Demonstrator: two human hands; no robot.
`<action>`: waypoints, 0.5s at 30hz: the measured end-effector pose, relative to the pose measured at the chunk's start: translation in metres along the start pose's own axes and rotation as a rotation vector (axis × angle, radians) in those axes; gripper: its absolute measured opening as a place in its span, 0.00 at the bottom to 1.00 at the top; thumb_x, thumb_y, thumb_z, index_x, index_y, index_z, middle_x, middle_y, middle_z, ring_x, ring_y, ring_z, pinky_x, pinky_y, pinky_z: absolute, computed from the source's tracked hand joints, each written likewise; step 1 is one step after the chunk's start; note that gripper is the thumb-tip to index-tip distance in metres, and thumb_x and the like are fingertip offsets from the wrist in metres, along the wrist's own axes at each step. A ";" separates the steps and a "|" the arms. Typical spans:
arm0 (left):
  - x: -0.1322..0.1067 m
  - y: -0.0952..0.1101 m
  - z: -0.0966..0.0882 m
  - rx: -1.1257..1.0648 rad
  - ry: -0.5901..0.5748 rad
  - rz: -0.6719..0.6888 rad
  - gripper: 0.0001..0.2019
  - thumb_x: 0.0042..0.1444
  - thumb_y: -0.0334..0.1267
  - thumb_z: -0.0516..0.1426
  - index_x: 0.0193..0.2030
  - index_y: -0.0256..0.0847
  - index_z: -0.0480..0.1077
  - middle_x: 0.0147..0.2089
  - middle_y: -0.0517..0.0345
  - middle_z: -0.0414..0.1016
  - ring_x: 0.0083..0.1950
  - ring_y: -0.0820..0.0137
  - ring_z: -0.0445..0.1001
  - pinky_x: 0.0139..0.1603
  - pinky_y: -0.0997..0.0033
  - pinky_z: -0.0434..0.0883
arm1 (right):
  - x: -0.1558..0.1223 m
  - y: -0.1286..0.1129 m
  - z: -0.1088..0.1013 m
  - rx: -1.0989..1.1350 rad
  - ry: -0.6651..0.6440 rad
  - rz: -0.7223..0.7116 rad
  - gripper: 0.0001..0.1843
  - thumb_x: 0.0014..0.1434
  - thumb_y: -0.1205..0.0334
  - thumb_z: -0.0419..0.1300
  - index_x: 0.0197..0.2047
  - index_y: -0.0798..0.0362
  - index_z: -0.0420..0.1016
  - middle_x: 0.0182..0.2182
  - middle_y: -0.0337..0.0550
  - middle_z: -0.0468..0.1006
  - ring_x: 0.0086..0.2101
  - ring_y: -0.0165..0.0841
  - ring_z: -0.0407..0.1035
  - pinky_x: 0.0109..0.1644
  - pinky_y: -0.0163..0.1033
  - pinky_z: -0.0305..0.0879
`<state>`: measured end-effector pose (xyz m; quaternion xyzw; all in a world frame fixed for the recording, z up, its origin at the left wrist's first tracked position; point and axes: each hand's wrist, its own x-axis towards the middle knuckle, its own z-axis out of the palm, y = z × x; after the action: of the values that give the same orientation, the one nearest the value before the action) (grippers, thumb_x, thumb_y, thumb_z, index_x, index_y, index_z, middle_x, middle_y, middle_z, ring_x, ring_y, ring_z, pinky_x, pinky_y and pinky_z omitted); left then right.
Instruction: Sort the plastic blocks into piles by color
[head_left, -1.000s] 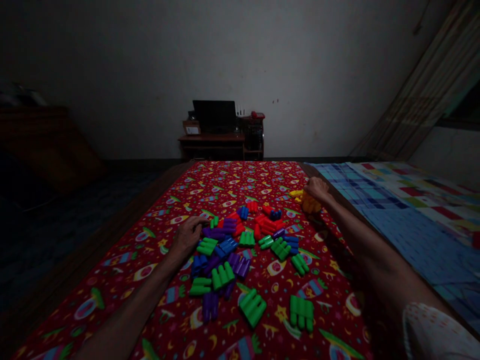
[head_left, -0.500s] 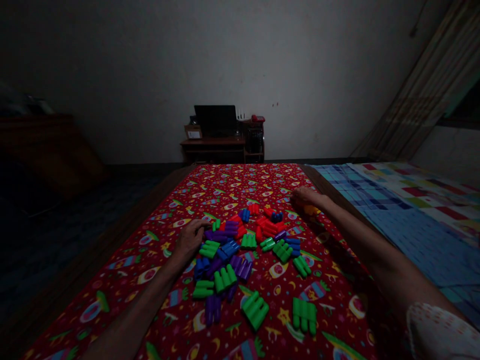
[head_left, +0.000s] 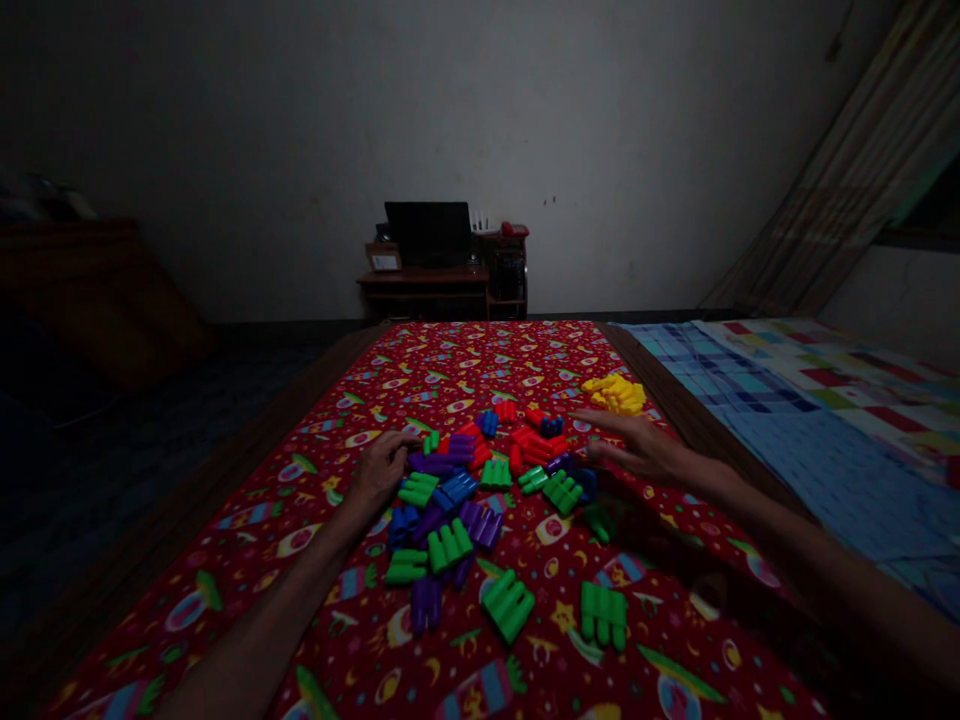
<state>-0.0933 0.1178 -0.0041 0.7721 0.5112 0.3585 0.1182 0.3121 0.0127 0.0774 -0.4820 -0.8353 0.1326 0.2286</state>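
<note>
A loose pile of plastic building blocks lies on the red patterned cloth (head_left: 450, 380), with green blocks (head_left: 450, 545), purple blocks (head_left: 482, 525), blue blocks (head_left: 455, 490) and red blocks (head_left: 536, 445) mixed together. At the pile's left edge rests my left hand (head_left: 381, 465), its fingers loosely bent and apart near a small green block and a purple one; nothing shows in its grasp. My right hand (head_left: 637, 445) hovers right of the red blocks, open, fingers stretched leftward and holding nothing. Just beyond it sits a separate heap of yellow blocks (head_left: 616, 393).
A brown surface (head_left: 315, 390) borders the cloth. To the right is a bed with blue checked bedding (head_left: 757, 440). Against the far wall stands a small desk (head_left: 424, 283) with a black monitor (head_left: 429, 232). A dark wooden cabinet (head_left: 82, 300) is at left.
My right hand has drawn back from the yellow blocks toward the red ones and its fingers have stretched out. The yellow heap is now uncovered. My left hand has stayed nearly still.
</note>
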 end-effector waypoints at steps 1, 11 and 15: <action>0.000 0.000 0.001 -0.006 0.006 -0.011 0.15 0.52 0.38 0.47 0.34 0.41 0.76 0.38 0.52 0.80 0.42 0.64 0.77 0.46 0.64 0.74 | -0.023 -0.012 0.006 0.011 -0.084 -0.016 0.36 0.62 0.43 0.53 0.69 0.48 0.55 0.66 0.52 0.59 0.61 0.44 0.59 0.60 0.48 0.60; -0.002 0.001 0.006 -0.140 0.050 -0.107 0.19 0.56 0.41 0.46 0.46 0.38 0.72 0.43 0.50 0.80 0.43 0.63 0.78 0.46 0.62 0.75 | -0.106 -0.052 0.079 -0.070 -0.171 0.153 0.48 0.61 0.46 0.57 0.72 0.39 0.29 0.70 0.44 0.17 0.68 0.50 0.24 0.68 0.58 0.44; 0.000 -0.004 0.009 -0.153 0.050 -0.088 0.18 0.54 0.41 0.46 0.44 0.38 0.73 0.42 0.50 0.80 0.43 0.63 0.79 0.46 0.62 0.75 | -0.050 -0.045 0.098 -0.053 -0.067 0.132 0.46 0.61 0.44 0.55 0.72 0.41 0.31 0.70 0.46 0.18 0.68 0.50 0.23 0.68 0.58 0.44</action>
<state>-0.0900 0.1217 -0.0127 0.7282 0.5188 0.4103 0.1795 0.2502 -0.0534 0.0007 -0.5372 -0.8122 0.1411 0.1783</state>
